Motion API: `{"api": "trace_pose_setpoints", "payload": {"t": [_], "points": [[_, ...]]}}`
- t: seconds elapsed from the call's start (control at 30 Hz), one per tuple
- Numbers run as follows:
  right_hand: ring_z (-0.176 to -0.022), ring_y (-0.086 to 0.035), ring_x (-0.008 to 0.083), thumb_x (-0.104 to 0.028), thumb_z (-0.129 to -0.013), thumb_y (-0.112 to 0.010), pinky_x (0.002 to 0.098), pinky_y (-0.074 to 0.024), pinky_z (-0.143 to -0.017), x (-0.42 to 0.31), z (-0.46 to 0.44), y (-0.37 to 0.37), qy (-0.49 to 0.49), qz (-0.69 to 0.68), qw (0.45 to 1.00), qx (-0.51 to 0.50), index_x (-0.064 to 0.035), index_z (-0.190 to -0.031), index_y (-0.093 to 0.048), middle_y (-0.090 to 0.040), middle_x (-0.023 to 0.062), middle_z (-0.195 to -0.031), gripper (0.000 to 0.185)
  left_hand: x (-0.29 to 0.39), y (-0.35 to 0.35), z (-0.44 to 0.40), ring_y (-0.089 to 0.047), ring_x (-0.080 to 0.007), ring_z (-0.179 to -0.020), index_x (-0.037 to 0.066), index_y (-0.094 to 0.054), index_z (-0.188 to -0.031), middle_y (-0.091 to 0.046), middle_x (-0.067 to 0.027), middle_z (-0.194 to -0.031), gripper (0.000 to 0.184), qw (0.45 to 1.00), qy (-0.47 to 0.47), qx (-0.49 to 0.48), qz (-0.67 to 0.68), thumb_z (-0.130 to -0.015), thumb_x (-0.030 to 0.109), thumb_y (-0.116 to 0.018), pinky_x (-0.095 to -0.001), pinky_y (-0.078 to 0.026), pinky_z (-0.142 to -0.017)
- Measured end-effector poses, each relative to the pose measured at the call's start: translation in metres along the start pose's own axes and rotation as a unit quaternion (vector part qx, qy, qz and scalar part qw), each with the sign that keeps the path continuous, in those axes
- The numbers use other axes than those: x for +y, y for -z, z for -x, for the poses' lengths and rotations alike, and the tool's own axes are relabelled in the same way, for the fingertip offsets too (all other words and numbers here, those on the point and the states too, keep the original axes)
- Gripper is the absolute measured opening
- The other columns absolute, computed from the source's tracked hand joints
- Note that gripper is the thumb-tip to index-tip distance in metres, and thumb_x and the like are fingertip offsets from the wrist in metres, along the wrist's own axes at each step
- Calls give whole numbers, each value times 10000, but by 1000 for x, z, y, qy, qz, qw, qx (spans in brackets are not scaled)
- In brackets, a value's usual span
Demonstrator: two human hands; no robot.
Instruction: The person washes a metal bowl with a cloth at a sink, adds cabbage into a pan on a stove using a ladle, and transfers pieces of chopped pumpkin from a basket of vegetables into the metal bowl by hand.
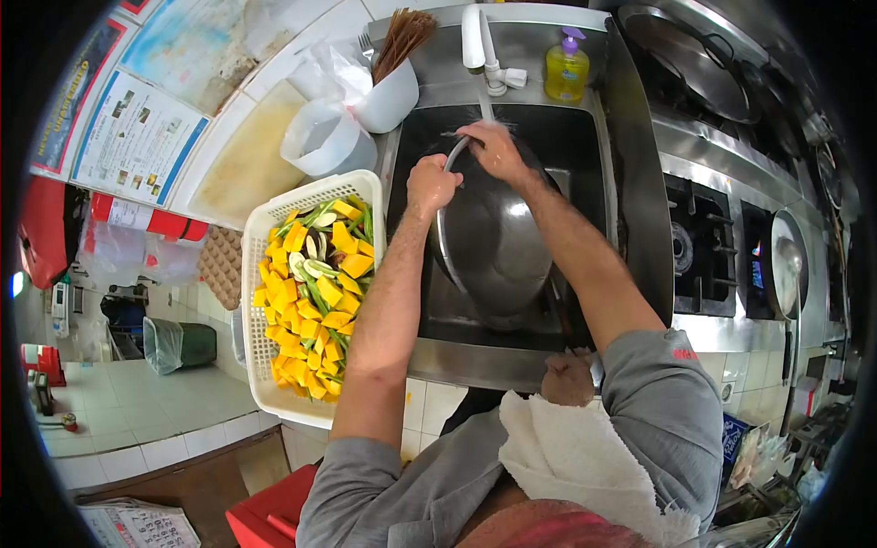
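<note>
A large metal bowl [498, 233] is tilted up on its side in the dark sink [402, 228], its rim turned toward the left. My left hand [434, 185] is closed around that rim on the near left. Higher up, the fingers of my right hand [493, 149] also grip the rim, right where water falls from the white faucet [473, 41] and splashes. The bowl's lower part rests in shadow near the sink floor. Left of my left forearm sits a cream plastic basket [253, 274] of cut yellow squash [297, 315], green beans and eggplant slices.
A yellow soap bottle [567, 68] stands behind the sink, right of the faucet. White plastic containers [388, 100] with a stick brush and fork are at the back left. A gas stove [699, 242] lies to the right, beyond a metal partition [639, 183].
</note>
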State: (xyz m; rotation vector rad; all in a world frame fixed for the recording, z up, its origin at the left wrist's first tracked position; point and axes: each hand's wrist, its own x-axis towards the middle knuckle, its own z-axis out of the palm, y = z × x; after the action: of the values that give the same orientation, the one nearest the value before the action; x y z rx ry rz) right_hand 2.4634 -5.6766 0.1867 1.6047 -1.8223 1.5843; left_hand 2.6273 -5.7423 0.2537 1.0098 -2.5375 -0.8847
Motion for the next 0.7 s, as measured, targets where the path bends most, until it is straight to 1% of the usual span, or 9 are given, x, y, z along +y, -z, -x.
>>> {"api": "trace_pose_setpoints", "payload": {"t": [0.07,0.13,0.2,0.3,0.37,0.43,0.5,0.53,0.7], "points": [[-803,-604,242,-71,-757,-553,340,-454,-743,-2,-14,6,-219,-133,954,-156,-37,-913,-651,-641,136,-821,187,6,-2,11,-539,-281,-617,12,-538,-677,-547,-136,-623,201,999,-14,21,-29,-651,142,-689,-383,-411,-591],[-737,-588,117,-21,-730,-518,262,-460,-659,39,-20,12,-331,-217,915,-76,-14,-871,-660,-648,48,-782,201,17,4,29,-573,-357,-801,43,-571,-747,-592,-173,-753,164,997,-39,36,-48,-671,162,-656,-433,-441,-685],[-633,-551,102,7,-740,-469,246,-443,-596,47,-31,29,-400,-235,882,81,-3,-880,-647,-622,41,-707,227,31,7,49,-565,-365,-808,49,-570,-756,-597,-167,-763,106,994,-79,55,-56,-685,121,-604,-433,-449,-685],[-711,-597,168,-52,-765,-502,279,-469,-657,63,-50,40,-388,-145,910,18,-25,-1018,-607,-632,103,-783,275,45,13,80,-549,-383,-750,37,-524,-710,-573,-162,-720,81,983,-148,65,-84,-657,70,-575,-448,-444,-646],[-815,-606,259,-117,-772,-564,334,-468,-742,55,-66,46,-219,74,973,-9,-52,-1077,-584,-624,162,-846,313,49,23,97,-535,-393,-684,15,-467,-671,-541,-176,-689,113,970,-190,110,-103,-634,29,-572,-473,-432,-619],[-933,-570,324,-180,-766,-612,380,-439,-825,98,-69,42,-160,84,983,-29,-66,-1150,-534,-602,204,-941,409,46,40,110,-517,-395,-636,4,-439,-657,-532,-166,-680,128,933,-287,207,-63,-624,-10,-562,-444,-429,-564],[-957,-552,339,-209,-770,-612,379,-423,-859,123,-70,38,-133,217,967,-8,-72,-1199,-489,-579,209,-1023,467,44,60,128,-513,-368,-627,5,-443,-657,-512,-148,-645,114,944,-246,214,-53,-628,-39,-543,-449,-445,-673],[-984,-542,348,-242,-779,-614,371,-410,-882,131,-74,46,-195,172,962,-83,-79,-1230,-458,-559,213,-1081,504,43,67,137,-509,-341,-617,7,-447,-657,-491,-130,-610,112,954,-202,218,-38,-631,-69,-525,-454,-461,-781],[-1023,-544,239,-259,-800,-605,313,-421,-857,178,-73,40,-321,-20,941,-108,-50,-1243,-437,-568,174,-1101,518,47,89,166,-400,-227,-468,2,-365,-566,-369,-85,-517,218,945,-125,294,67,-671,-122,-511,-461,-451,-848]]}}
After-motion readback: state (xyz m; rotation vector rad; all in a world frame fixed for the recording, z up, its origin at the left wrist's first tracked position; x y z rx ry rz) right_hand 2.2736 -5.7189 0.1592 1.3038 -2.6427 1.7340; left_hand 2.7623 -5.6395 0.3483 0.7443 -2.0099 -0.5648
